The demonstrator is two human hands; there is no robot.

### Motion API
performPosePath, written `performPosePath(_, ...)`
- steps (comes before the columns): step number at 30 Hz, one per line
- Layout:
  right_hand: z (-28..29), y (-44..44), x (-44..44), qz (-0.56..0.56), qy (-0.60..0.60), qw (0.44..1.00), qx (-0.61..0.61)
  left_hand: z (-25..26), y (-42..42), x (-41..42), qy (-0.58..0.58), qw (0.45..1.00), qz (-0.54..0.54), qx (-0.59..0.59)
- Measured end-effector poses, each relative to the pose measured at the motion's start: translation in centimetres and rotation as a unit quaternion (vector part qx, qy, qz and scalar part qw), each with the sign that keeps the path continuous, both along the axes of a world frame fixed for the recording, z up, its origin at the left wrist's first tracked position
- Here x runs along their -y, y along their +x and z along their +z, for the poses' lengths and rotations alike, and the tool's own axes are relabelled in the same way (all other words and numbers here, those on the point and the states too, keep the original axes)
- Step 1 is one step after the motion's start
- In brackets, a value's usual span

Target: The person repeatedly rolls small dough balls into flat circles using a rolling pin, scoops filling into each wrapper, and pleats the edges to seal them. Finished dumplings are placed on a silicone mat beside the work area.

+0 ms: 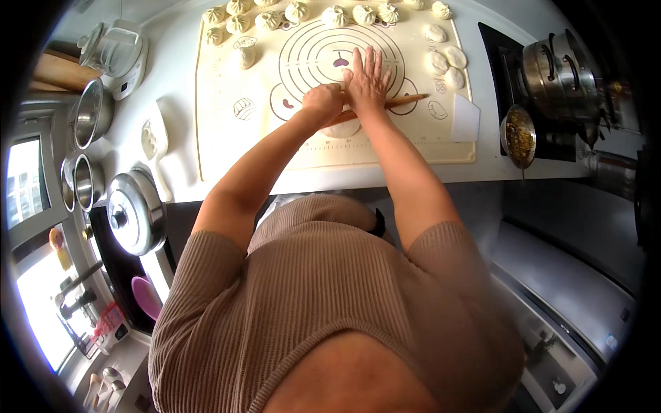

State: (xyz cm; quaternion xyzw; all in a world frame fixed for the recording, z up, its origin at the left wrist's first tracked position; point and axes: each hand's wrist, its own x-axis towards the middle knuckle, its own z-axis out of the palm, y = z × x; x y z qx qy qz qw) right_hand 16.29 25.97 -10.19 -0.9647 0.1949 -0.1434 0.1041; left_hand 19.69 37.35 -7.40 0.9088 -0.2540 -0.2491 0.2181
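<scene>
My right hand (369, 82) lies palm down across a wooden rolling pin (405, 100), its fingers stretched out and spread. Beside it, my left hand (324, 100) is curled with the knuckles up; what lies inside its fingers is hidden. The pin slants under my wrists, its tapered end pointing right. Below it a round of pale dough (342, 130) shows partly on the cream pastry mat (248, 144), which bears printed rings. Several flattened dough pieces (438, 64) sit to the right. Pleated buns (335, 17) line the far side, and a lump of dough (245, 54) rests at left.
A white dough scraper (466, 118) overlaps the mat's right edge. Farther right are a filling bowl (520, 137) and a steel steamer pot (560, 69) on a black cooktop. At left stand a white scoop (155, 139), a lidded pot (135, 211), steel bowls (89, 180) and a glass kettle (116, 49).
</scene>
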Motion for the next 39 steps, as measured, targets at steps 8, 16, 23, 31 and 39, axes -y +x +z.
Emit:
performPosePath(8,-1.4,-11.0,-0.4,0.043,0.026,0.999,-0.022,-2.4,0.1,-4.7,-0.162,0.966,0.172,-0.107)
performPosePath(16,0.4,-10.5,-0.8,0.103,0.017,0.992,-0.071,-3.0,-0.6,-6.0,-0.21,0.943,0.13,-0.221)
performPosePath(23,0.0,-2.3,-1.0,0.071,-0.008,0.996,-0.046,1.5,0.2,-3.0,-0.041,0.995,0.058,-0.066)
performPosePath(31,-0.5,1.9,-0.6,-0.009,0.011,0.997,0.072,-1.0,1.4,-1.9,-0.013,0.999,0.034,0.018)
performPosePath(39,-0.5,-13.4,-0.9,0.103,0.001,0.993,-0.052,-3.1,0.4,-6.6,-0.219,0.913,0.287,-0.187)
